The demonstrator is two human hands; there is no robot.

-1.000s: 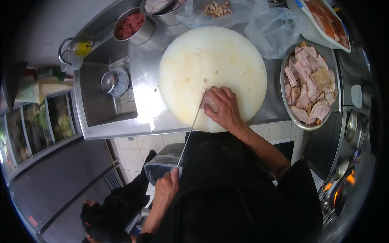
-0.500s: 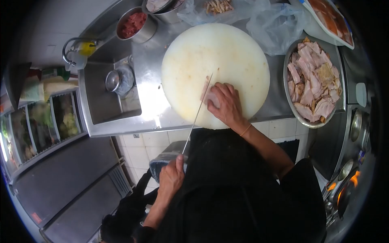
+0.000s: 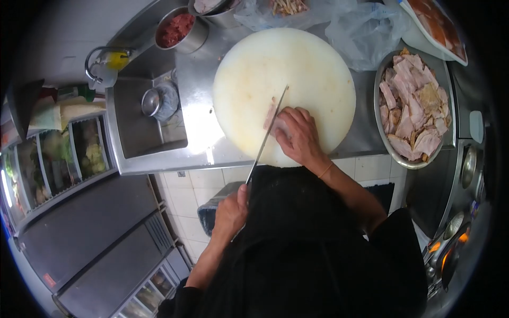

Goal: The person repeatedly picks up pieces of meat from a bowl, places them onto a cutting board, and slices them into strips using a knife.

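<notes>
A round white cutting board (image 3: pixel 249 63) lies on the steel counter. My left hand (image 3: pixel 230 212) is wrapped round the handle of a long, thin knife (image 3: pixel 261 147), whose blade slants up across the board to its tip. With curled fingers, my right hand (image 3: pixel 300 135) grips a pale piece of meat (image 3: pixel 278 125) right beside the blade. On the blade's left side lies a narrow slice of meat (image 3: pixel 270 116). The underside of the held piece is hidden by my fingers.
An oval metal dish (image 3: pixel 378 106) of meat pieces stands at the right, below a tray (image 3: pixel 419 21) of browned meat. Plastic bags (image 3: pixel 366 37) lie behind the board. A pot (image 3: pixel 193 37) of red meat and a sink (image 3: pixel 130 132) are left. Flames (image 3: pixel 445 257) show lower right.
My left hand has moved up and to the right, pushing the knife further over the board. A slice now lies left of the blade. The other person at lower left has left the view.
</notes>
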